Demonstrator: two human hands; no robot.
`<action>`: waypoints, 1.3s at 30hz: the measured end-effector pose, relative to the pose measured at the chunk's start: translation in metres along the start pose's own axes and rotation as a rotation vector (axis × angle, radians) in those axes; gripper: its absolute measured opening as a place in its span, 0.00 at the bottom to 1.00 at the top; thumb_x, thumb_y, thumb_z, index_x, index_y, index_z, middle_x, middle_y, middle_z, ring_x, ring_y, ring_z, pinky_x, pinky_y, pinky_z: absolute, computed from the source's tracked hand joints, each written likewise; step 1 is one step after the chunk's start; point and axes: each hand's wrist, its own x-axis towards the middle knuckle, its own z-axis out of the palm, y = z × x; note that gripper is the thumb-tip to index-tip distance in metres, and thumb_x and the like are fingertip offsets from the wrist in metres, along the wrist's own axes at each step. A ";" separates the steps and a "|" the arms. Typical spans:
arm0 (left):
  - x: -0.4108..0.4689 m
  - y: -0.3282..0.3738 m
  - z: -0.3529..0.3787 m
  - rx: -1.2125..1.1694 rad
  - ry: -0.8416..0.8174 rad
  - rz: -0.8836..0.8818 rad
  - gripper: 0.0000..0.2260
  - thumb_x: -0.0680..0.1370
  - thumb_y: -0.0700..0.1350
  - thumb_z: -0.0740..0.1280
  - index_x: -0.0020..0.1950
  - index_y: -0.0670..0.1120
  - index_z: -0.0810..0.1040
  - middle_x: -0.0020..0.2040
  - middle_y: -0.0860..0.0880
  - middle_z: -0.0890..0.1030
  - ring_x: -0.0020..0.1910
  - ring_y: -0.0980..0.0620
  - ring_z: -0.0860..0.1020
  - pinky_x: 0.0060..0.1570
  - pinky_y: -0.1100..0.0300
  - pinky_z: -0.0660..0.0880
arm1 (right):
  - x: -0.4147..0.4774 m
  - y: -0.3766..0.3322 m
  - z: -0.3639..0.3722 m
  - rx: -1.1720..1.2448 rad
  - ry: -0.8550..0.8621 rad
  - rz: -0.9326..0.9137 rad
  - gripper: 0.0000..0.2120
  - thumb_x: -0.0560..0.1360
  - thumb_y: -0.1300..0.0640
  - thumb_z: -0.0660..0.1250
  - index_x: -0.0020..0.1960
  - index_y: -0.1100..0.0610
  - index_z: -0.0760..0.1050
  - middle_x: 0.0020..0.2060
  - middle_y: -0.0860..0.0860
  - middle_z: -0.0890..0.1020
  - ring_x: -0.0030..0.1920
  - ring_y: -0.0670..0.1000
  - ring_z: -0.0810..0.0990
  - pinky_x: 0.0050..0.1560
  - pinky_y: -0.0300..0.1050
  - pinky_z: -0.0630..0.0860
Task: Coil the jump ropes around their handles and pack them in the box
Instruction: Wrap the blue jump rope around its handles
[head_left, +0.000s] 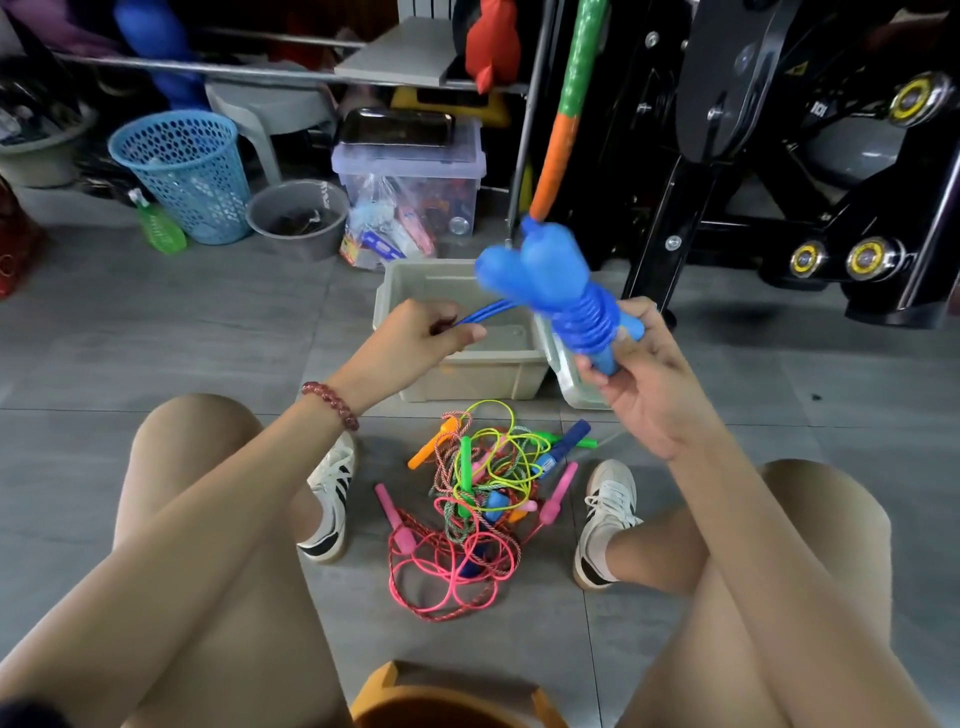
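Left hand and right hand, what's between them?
Head view: blue rope runs from the left hand to the blue handles in the right hand, over the box.

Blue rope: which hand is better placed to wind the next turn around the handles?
Probably the left. The left hand pinches the free stretch of blue rope that runs to the handles, which carry several turns. The right hand is wrapped around the handles' lower end, holding them up.

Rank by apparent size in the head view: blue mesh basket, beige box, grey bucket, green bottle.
1. beige box, though it lies nearer the camera
2. blue mesh basket
3. grey bucket
4. green bottle
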 end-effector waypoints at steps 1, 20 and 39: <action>0.000 -0.003 0.000 0.011 -0.019 -0.031 0.16 0.78 0.47 0.67 0.31 0.44 0.72 0.27 0.52 0.66 0.28 0.56 0.64 0.32 0.59 0.63 | 0.002 0.000 0.000 0.040 0.070 -0.036 0.06 0.73 0.61 0.62 0.49 0.57 0.67 0.42 0.53 0.81 0.33 0.49 0.77 0.30 0.36 0.71; -0.016 0.020 0.025 0.562 0.305 0.366 0.19 0.76 0.56 0.59 0.33 0.43 0.75 0.23 0.51 0.67 0.22 0.47 0.67 0.25 0.62 0.62 | 0.008 0.030 0.005 -1.244 0.264 -0.400 0.07 0.77 0.68 0.61 0.54 0.61 0.70 0.41 0.48 0.74 0.38 0.47 0.72 0.40 0.45 0.69; -0.018 0.042 0.004 -0.467 -0.317 0.200 0.06 0.69 0.41 0.72 0.41 0.51 0.79 0.39 0.56 0.79 0.34 0.53 0.74 0.35 0.66 0.71 | -0.008 -0.004 -0.013 -0.420 -0.422 0.198 0.10 0.73 0.55 0.71 0.49 0.51 0.72 0.42 0.46 0.79 0.36 0.44 0.77 0.34 0.35 0.75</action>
